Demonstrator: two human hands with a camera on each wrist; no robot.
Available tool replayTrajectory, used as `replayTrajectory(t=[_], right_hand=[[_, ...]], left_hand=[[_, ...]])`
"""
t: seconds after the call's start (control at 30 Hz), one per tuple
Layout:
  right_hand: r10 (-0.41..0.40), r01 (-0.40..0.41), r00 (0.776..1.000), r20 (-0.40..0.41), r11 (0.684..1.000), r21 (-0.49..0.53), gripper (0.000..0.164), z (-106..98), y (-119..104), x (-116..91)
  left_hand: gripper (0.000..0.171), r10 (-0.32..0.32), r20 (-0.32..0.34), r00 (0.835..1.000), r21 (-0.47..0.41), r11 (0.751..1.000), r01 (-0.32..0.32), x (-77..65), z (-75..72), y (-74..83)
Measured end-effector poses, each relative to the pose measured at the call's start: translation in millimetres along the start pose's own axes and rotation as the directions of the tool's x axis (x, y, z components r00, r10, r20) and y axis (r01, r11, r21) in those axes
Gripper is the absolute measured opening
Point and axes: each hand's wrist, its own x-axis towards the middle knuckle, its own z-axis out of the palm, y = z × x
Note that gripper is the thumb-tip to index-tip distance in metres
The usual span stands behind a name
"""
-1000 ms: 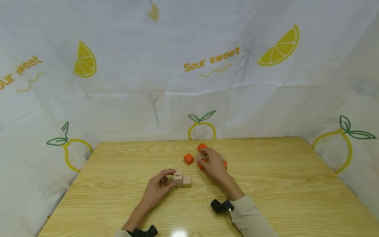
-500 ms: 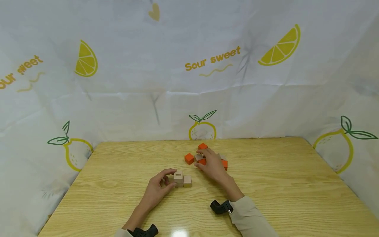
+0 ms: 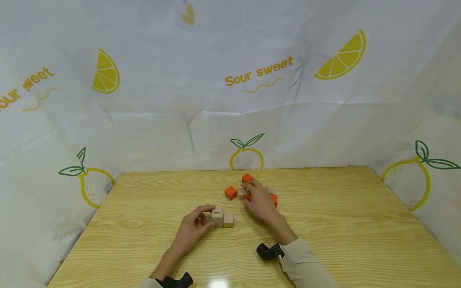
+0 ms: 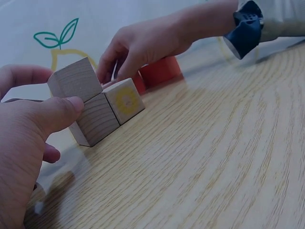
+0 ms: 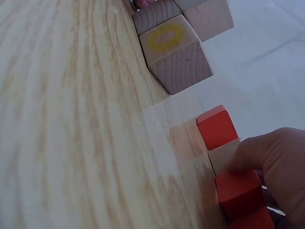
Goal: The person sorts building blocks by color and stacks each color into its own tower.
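Note:
In the head view my left hand (image 3: 194,224) holds a stack of two plain wooden cubes, its thumb in front and index finger reaching over the back. The upper wooden cube (image 3: 217,215) has a dark slot-like mark on top. Touching the stack on its right is a wooden cube with a yellow ring (image 4: 126,101) on its front. My right hand (image 3: 261,202) pinches a red block (image 5: 239,193), thumb in front and fingers behind. Directly left of that block sits another wooden cube (image 3: 242,194). The hand covers part of this cluster.
One red block (image 3: 231,193) stands left of the cluster, another red block (image 3: 247,178) behind it. A further red block (image 3: 274,200) and a pale wooden block (image 3: 270,191) show right of the right hand. A lemon-print sheet (image 3: 162,140) backs the wood-grain table (image 3: 155,200).
My right hand first shifted slightly left, then drew back right, its thumb moving from the wooden cube to the red block. That cube now sits left of the red block. My left hand stays put.

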Motion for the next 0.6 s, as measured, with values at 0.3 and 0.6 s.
replayTrajectory(t=[0.3, 0.6], right_hand=[[0.085, -0.085, 0.996, -0.028, 0.996, -0.017, 0.038, 1.6, 1.9, 0.5], [0.090, -0.089, 0.996, -0.018, 0.996, 0.016, 0.036, 1.6, 2.7, 0.7]], left_hand=[[0.043, 0.009, 0.003, 1.000, 0.000, 1.000, -0.009, 0.3, -0.1, 0.2], [0.043, -0.006, 0.004, 1.000, -0.003, 1.000, 0.006, 0.1, -0.4, 0.3]])
